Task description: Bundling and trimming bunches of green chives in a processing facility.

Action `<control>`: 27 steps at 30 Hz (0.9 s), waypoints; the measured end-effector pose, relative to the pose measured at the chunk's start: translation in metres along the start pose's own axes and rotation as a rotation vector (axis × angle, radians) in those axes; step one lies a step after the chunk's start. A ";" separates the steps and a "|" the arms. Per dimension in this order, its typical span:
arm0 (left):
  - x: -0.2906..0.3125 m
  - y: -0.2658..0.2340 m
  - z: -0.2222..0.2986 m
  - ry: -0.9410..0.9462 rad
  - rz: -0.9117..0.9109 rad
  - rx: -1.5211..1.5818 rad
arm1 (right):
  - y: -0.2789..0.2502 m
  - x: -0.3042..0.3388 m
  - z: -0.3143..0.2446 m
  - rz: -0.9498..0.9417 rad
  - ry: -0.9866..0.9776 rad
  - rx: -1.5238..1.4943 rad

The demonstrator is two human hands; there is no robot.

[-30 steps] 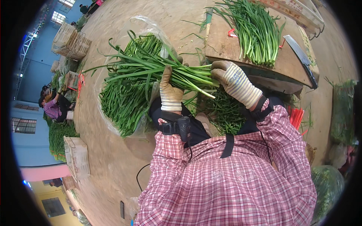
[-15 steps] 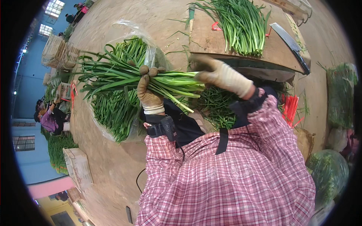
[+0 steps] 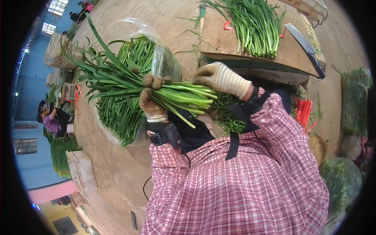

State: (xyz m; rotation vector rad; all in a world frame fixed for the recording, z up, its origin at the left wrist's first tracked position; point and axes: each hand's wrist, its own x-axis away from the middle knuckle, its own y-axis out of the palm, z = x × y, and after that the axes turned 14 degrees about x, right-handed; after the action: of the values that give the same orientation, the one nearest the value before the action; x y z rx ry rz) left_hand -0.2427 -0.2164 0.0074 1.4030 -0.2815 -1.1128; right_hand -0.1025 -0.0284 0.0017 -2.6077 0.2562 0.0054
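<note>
My left hand (image 3: 153,94), in a brown-palmed work glove, is closed around a bunch of garlic chives (image 3: 184,95). The long green leaves fan out to the left, and the pale stalk ends point right. My right hand (image 3: 223,78), gloved in cream and brown, is at the upper side of the stalks with its fingers bent and pressed together on them. Its fingertips are partly hidden. Behind and below my left hand, a clear plastic bag (image 3: 157,58) holds more chives (image 3: 121,117).
Ahead, a low wooden board (image 3: 219,41) bears a chive pile (image 3: 258,35) and a large knife (image 3: 303,45). Red ties (image 3: 302,111) hang at right, near filled clear bags (image 3: 340,184). Loose greens (image 3: 231,123) lie below my right hand. A crate (image 3: 81,168) stands left; a person (image 3: 53,117) sits beyond.
My right hand has moved slightly left and lower, its fingers now bent at the stalks. The leaf tips on the left have swung upward.
</note>
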 end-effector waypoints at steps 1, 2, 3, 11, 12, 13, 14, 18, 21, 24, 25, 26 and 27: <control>0.004 0.000 0.009 0.065 0.052 -0.009 | -0.002 0.006 0.012 0.067 0.022 0.160; 0.006 0.002 0.018 0.126 0.099 -0.013 | -0.007 0.015 0.026 0.140 0.047 0.323; 0.003 0.005 0.021 0.138 0.084 -0.025 | -0.014 0.027 0.056 0.050 0.192 0.637; -0.007 -0.007 0.012 0.166 0.156 -0.126 | 0.029 0.029 0.012 0.111 0.068 -0.297; -0.009 -0.008 0.010 0.170 0.172 -0.128 | 0.030 0.028 0.011 0.159 0.140 -0.317; -0.008 -0.008 0.012 0.171 0.173 -0.131 | 0.024 0.032 0.016 0.178 0.176 -0.252; -0.009 -0.009 0.013 0.209 0.241 -0.142 | 0.011 0.040 0.024 0.200 0.212 -0.182; -0.010 -0.028 0.026 0.225 0.451 -0.283 | 0.019 0.051 0.047 0.360 0.006 -0.098; -0.007 -0.026 0.015 0.155 0.550 -0.158 | 0.038 0.036 0.004 0.444 0.106 -0.620; -0.009 -0.029 0.003 0.205 0.696 -0.249 | 0.038 0.027 0.007 0.568 0.067 -0.651; -0.008 -0.030 0.002 0.183 0.703 -0.228 | 0.033 0.028 0.011 0.499 0.103 -0.609; -0.007 -0.032 0.001 0.162 0.711 -0.207 | 0.030 0.029 0.014 0.429 0.138 -0.566; -0.005 -0.033 0.003 0.156 0.699 -0.198 | 0.028 0.030 0.017 0.363 0.191 -0.555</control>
State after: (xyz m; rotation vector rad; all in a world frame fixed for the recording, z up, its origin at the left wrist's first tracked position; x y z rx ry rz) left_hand -0.2618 -0.2075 -0.0184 1.0763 -0.4879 -0.4387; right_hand -0.0776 -0.0490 -0.0286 -3.0663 0.9064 -0.0531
